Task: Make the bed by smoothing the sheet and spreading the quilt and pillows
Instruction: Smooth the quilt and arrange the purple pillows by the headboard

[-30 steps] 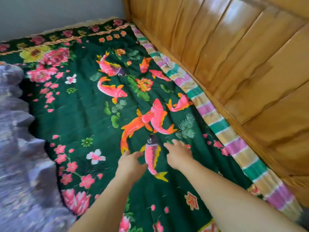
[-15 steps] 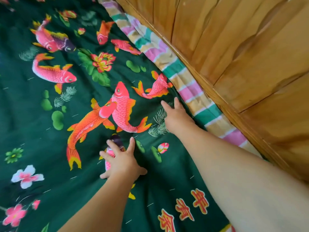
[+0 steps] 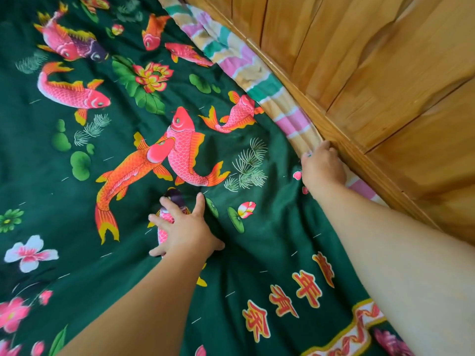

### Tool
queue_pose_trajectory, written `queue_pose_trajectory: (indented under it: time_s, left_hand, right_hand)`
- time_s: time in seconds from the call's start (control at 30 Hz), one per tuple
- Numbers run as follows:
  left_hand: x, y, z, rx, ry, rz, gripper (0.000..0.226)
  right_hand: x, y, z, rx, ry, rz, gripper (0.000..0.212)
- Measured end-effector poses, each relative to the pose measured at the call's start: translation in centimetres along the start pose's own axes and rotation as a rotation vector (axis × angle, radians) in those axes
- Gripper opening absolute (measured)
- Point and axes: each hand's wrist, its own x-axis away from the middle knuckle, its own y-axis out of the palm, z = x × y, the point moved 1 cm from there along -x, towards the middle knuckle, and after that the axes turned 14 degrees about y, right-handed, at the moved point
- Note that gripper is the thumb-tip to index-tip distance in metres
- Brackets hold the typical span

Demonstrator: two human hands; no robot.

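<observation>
Against the headboard [image 3: 385, 86], the right hand [image 3: 322, 168] has its grip pinched on the sheet's striped border [image 3: 290, 116], fingers curled over the bunched edge where it meets the wood. Away from the headboard, the left hand [image 3: 185, 229] lies flat with fingers spread, pressing on the sheet [image 3: 128, 253] over a printed fish.

Folds run between the two hands and fan toward the headboard, so the cloth is not yet smooth. The likely trouble: if the right hand pulls or tucks the border while the left keeps its weight down, the slack could gather into a ridge between them rather than flatten. A hard tug might also drag the border out of the gap along the headboard, or skew the print.

Right fingertips are largely hidden by the border's folds, so how much cloth they hold cannot be told. Whether the border goes down behind the mattress is unseen. No quilt or pillows appear. Sheet edges far from the headboard are cut off by the frame.
</observation>
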Motion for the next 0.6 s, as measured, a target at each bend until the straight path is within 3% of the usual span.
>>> queue_pose_trajectory:
  time_s: [0.17,0.33,0.47,0.6]
  left_hand:
    - [-0.2,0.1,0.1,-0.003,-0.01,-0.005,0.118]
    - [0.0,0.1,0.0,-0.002,0.0,0.008,0.118]
    - [0.0,0.1,0.0,0.002,0.007,0.015,0.118]
    - [0.1,0.1,0.1,0.006,0.008,0.016,0.118]
  right_hand:
    - [-0.8,-0.6,-0.6,-0.065,0.112,-0.07,0.031]
    - [0.8,-1.8,-0.1,0.001,-0.14,0.155,0.025]
    - [-0.2,-3.2,1.5,-0.086,-0.18,0.321,0.021]
    - [0.5,-2.0,1.3,0.001,-0.132,0.189,0.033]
